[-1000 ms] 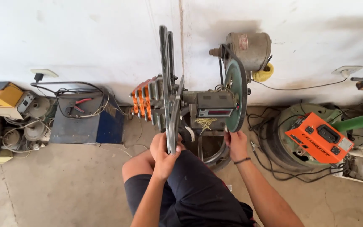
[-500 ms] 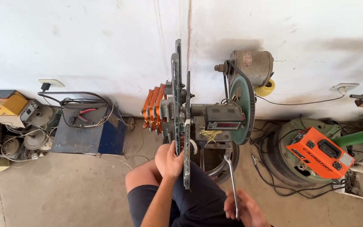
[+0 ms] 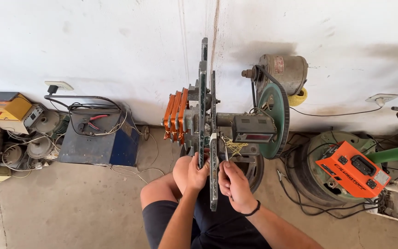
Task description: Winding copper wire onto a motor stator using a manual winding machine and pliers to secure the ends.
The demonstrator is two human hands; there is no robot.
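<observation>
Left hand (image 3: 196,173): clenched on slotted metal arm (image 3: 203,106), 12 o'clock of knees | Right hand (image 3: 234,185): pinching thin tool (image 3: 226,154) at arm's 3 o'clock | Technique: brace arm steady, keep tool square near counter box (image 3: 253,128).

A tall, grey slotted metal frame (image 3: 203,106) stands upright against the white wall (image 3: 93,41), orange copper coil forms (image 3: 175,115) at its left. A thin metal tool (image 3: 226,152) points up just right of the frame's lower end.
</observation>
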